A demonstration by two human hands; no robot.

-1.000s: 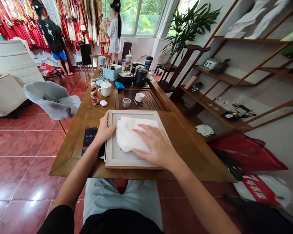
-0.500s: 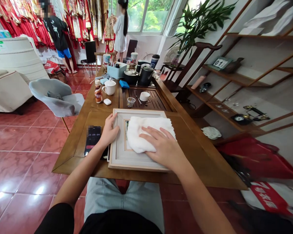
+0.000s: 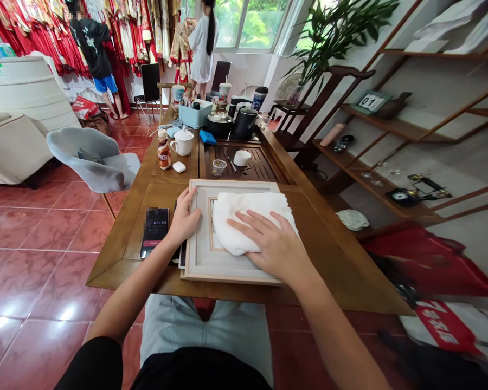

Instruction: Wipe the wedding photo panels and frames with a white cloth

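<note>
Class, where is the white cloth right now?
In the head view, the white cloth lies over the right side of the picture frame, under the right hand.

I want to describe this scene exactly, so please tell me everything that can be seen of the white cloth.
The cloth is white, thick and soft-looking, with a fluffy surface like towelling. It forms a rough oblong pad, apparently folded, with rounded left corners and a slightly wavy right edge. It lies flat on the frame, covering much of its middle and reaching its right side. The right hand rests on it with fingers spread, hiding part of it; its underside cannot be seen.
</note>
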